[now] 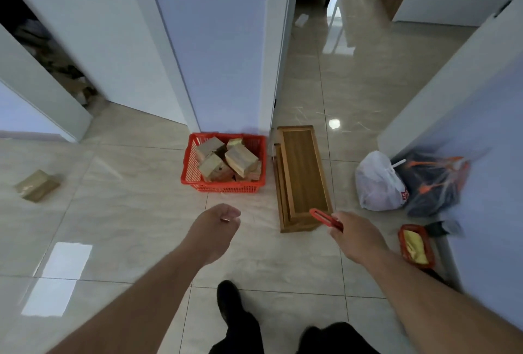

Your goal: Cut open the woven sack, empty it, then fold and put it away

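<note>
No woven sack shows in this view. My right hand (353,236) grips a red cutter (325,220) by its handle, low over the near end of a wooden box. My left hand (216,229) hangs over the floor tiles with its fingers loosely curled and nothing in it. A red plastic basket (189,168) stands against the wall ahead, filled with several tape-wrapped brown parcels (240,158). One more brown parcel (38,185) lies alone on the floor at the far left.
A long wooden box (302,172) lies on the floor right of the basket. A white plastic bag (377,183) and a dark bag (433,181) lean on the right wall. A small red tray (416,246) sits near them. Doorways open ahead and left. My feet (229,301) are below.
</note>
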